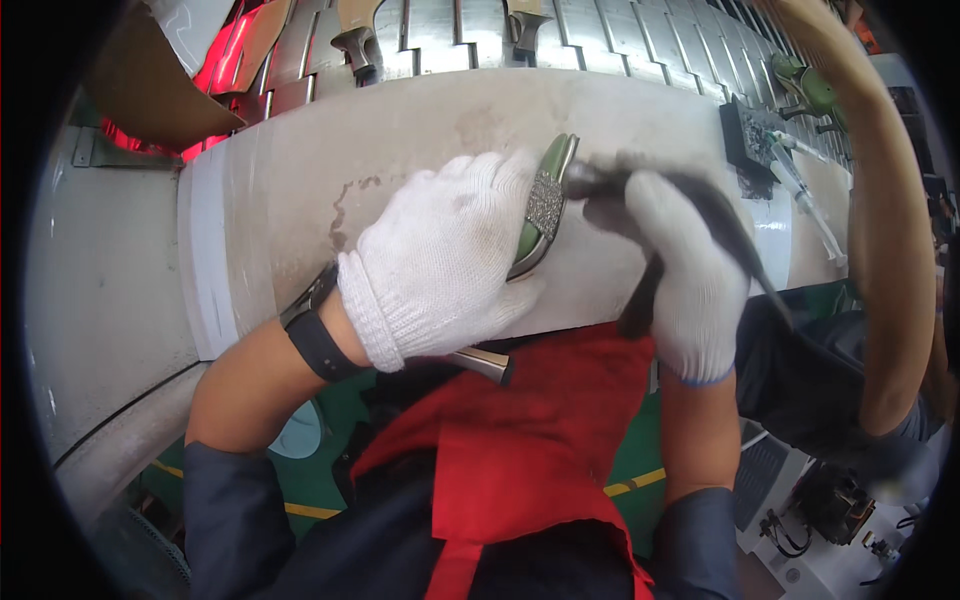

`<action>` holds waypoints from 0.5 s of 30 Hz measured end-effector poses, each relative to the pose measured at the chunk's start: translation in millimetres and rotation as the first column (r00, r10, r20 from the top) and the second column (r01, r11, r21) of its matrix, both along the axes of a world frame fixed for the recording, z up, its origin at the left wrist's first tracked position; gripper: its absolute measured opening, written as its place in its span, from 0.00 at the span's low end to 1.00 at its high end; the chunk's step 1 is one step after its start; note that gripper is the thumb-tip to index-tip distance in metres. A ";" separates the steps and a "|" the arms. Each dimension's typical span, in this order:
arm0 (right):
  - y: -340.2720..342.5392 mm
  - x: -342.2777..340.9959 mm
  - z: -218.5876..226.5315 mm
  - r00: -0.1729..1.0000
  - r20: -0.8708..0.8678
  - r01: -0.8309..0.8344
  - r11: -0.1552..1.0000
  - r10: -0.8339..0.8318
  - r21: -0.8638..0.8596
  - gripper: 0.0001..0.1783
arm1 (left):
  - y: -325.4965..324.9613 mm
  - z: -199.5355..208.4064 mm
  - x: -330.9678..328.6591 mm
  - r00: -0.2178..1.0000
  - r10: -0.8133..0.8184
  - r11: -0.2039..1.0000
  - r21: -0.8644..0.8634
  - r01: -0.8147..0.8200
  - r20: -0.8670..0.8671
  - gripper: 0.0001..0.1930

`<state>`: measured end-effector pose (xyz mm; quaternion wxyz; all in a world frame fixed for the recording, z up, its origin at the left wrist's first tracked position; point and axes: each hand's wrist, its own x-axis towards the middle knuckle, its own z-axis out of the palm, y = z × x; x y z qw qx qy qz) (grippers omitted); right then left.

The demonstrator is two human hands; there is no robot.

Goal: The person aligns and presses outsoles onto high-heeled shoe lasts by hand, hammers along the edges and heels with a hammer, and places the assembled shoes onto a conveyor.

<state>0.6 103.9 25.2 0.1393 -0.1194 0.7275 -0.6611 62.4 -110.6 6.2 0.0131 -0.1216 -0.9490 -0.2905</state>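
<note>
A green high-heeled shoe [530,238] with a glittering silver-grey band and a shiny edge is held on its side over the worktable [420,120]. My left hand [440,250], in a white knit glove, is wrapped around it and hides much of it. A metallic heel [485,364] sticks out below that hand, past the table's near edge. My gloved right hand [690,270] grips a dark pair of pincers [705,195], smeared by motion. The tool's rounded end is close beside the glittering band; whether they touch is unclear.
Beyond the table runs a slatted metal conveyor [430,40] carrying shoe parts with heels. To the right stand a black box [748,150] and a syringe [800,195]. A co-worker's bare arm [890,230] reaches along the right side, near another green shoe [815,92].
</note>
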 end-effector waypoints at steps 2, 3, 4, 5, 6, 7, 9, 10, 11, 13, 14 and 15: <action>-9.6 -24.9 -1.9 0.998 0.064 -0.002 0.994 0.009 -0.110 0.18 | -2.7 3.2 0.6 1.000 0.012 1.000 -0.017 -0.011 0.020 0.45; -10.9 -36.4 -4.1 0.985 0.174 0.041 0.987 -0.014 -0.154 0.17 | -3.3 5.6 1.8 0.999 0.022 0.999 -0.026 -0.020 0.046 0.46; -10.8 -41.5 -15.9 0.975 0.217 0.082 0.989 -0.053 -0.126 0.16 | 0.1 11.8 4.7 0.999 0.018 0.999 -0.030 -0.017 0.036 0.46; -11.9 -42.8 -26.0 0.961 0.261 0.117 0.988 -0.088 -0.099 0.16 | 5.0 18.5 9.5 0.998 0.000 0.996 -0.092 0.006 0.064 0.47; -9.2 -40.8 -26.5 0.959 0.264 0.129 0.988 -0.101 -0.090 0.15 | 8.0 23.6 13.1 0.996 -0.016 0.988 -0.152 0.030 0.091 0.48; -6.1 -37.3 -27.2 0.962 0.251 0.131 0.987 -0.104 -0.094 0.15 | 8.5 24.2 15.0 0.997 -0.020 0.988 -0.154 0.032 0.078 0.48; -0.9 -26.4 -36.5 0.980 0.172 0.128 0.976 -0.097 -0.174 0.14 | 5.2 22.2 24.4 0.996 -0.081 0.984 -0.158 0.085 0.031 0.48; 2.4 -25.5 -43.2 0.971 0.183 0.189 0.961 -0.152 -0.203 0.14 | 1.0 23.2 25.3 0.998 -0.058 0.996 -0.060 0.059 0.008 0.48; 5.9 -20.7 -46.7 0.973 0.173 0.186 0.959 -0.150 -0.215 0.14 | -5.9 26.1 29.2 0.998 -0.058 0.996 -0.070 0.057 -0.003 0.48; 13.1 -5.9 -49.0 0.947 0.242 0.265 0.937 -0.209 -0.228 0.14 | -20.7 37.6 41.7 0.938 0.006 0.998 -0.051 -0.025 -0.346 0.52; 15.0 3.5 -45.1 0.952 0.213 0.261 0.943 -0.217 -0.205 0.14 | -23.9 46.9 50.3 0.971 0.141 0.970 0.222 -0.097 -0.194 0.53; 17.0 6.9 -46.1 0.954 0.207 0.260 0.942 -0.216 -0.213 0.14 | -23.3 53.6 45.0 0.906 0.182 0.877 0.479 0.026 -0.382 0.49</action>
